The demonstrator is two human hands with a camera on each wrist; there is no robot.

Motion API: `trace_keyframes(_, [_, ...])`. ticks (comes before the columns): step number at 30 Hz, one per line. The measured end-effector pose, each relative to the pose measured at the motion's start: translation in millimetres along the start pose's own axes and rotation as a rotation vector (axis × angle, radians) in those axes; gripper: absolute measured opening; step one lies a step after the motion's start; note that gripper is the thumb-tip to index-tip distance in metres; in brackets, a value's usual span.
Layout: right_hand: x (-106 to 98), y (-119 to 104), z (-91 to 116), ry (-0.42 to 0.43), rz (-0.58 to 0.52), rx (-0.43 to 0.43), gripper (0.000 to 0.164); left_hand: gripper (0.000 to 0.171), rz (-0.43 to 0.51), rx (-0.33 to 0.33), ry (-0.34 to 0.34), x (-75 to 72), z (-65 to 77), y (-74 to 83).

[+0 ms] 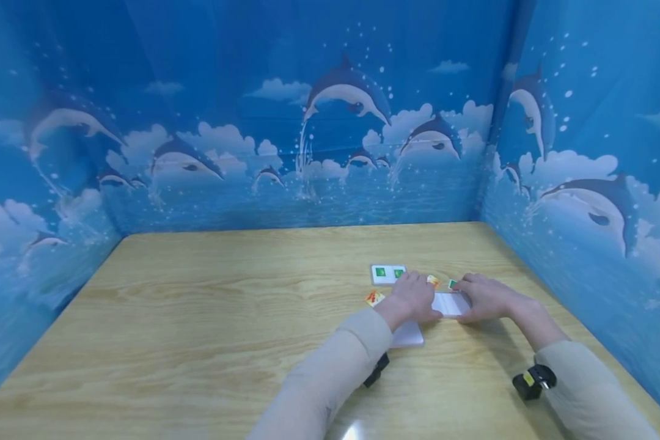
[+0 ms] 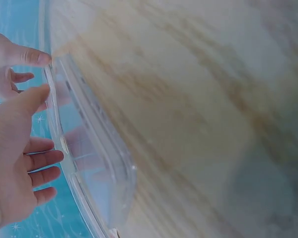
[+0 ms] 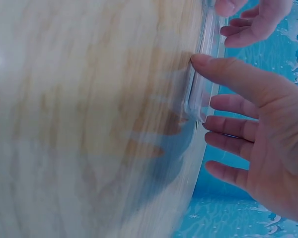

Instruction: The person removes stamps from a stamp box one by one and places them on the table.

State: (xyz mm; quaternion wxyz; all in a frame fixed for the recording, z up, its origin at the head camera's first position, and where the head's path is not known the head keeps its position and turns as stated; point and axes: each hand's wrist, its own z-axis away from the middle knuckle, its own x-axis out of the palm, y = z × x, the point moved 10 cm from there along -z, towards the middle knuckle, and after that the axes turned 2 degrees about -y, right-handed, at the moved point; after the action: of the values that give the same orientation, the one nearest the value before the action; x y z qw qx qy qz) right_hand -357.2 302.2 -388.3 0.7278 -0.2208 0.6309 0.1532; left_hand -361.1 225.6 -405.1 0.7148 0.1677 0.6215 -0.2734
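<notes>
Between both hands lies a flat, clear-edged white case [image 1: 448, 304] on the table. My left hand [image 1: 415, 297] holds its left end, thumb along the near edge. At its right end my right hand [image 1: 485, 297] grips with thumb near and fingers on the far side; in the right wrist view the thumb [image 3: 223, 72] presses the rim of the clear case [image 3: 192, 94]. A second clear flat case [image 2: 97, 144] stands out in the left wrist view; in the head view this whitish case [image 1: 407, 335] is partly hidden under the left wrist.
Behind the left hand lies a white panel with two green squares [image 1: 387, 274]. Small picture pieces sit around: an orange one [image 1: 374, 297], another orange one [image 1: 433, 281] and a green one [image 1: 452, 284]. Dolphin-printed blue curtains [image 1: 308, 153] border the wooden table [image 1: 198, 318].
</notes>
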Motion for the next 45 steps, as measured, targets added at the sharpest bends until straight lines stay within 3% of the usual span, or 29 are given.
trace_keyframes(6, [-3.4, 1.5, -1.5, 0.031, 0.015, 0.003, 0.066, 0.058, 0.003, 0.018, 0.036, -2.9, -0.9, -1.7])
trace_keyframes(14, [-18.0, -4.9, -5.7, 0.106, 0.03, -0.07, 0.039, 0.047, 0.011, 0.059, 0.138, -14.4, 3.1, -8.7])
trace_keyframes(23, [-38.0, -17.7, -17.9, 0.198, 0.065, -0.094, 0.017, 0.043, 0.012, 0.068, 0.237, -25.8, 13.5, -43.3])
trace_keyframes(30, [-39.4, -34.2, -31.7, 0.192, 0.076, -0.112, 0.018, 0.04, -0.014, 0.007, 0.231, -19.7, 20.8, -76.3])
trace_keyframes(37, [-39.4, -45.7, -47.2, 0.175, 0.03, -0.066, 0.028, 0.035, 0.031, -0.031, 0.23, -18.7, 25.7, -95.2])
trace_keyframes(45, [-48.2, -56.0, -63.9, 0.213, 0.035, -0.058, 0.04, 0.049, 0.105, -0.116, 0.191, -11.8, 30.3, -116.7])
